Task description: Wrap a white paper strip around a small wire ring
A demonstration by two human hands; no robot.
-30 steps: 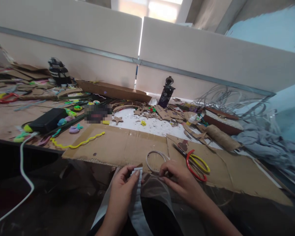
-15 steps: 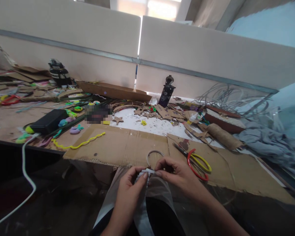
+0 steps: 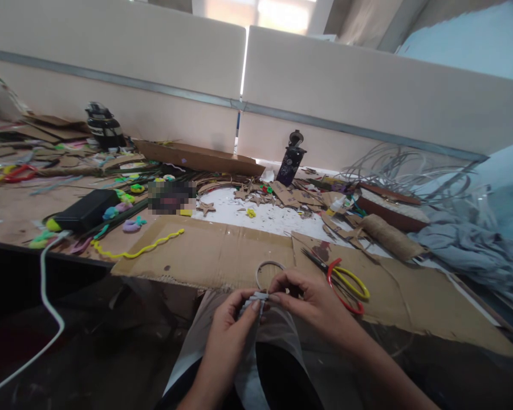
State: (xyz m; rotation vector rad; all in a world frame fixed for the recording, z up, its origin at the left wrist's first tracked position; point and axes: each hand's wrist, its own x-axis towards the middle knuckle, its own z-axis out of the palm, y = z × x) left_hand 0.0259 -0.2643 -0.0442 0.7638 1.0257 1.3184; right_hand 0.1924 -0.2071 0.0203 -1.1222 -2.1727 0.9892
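Note:
Just past the table's front edge, my left hand (image 3: 233, 322) pinches a pale grey strip of cloth (image 3: 256, 297) gathered in small folds. My right hand (image 3: 297, 293) is closed in a pinch on the strip's right end, its fingertips close to my left thumb. A thin round ring (image 3: 263, 267) stands out behind my right fingers; whether it joins the cloth is hidden. To the right of my right hand, scissors (image 3: 340, 282) with red and yellow handles lie on a cardboard sheet (image 3: 222, 245).
A yellow fuzzy stem (image 3: 141, 250) lies at the cardboard's left. Beyond are cardboard stars (image 3: 206, 208), a dark open-lidded bottle (image 3: 290, 162), a twine roll (image 3: 391, 236) and crumpled grey cloth (image 3: 474, 233). A black box (image 3: 85, 210) with a white cable (image 3: 43, 290) sits left.
Both hands have shifted very slightly to the right, and the fingers have drawn closer together over the folded cloth. The things on the table stay as they were.

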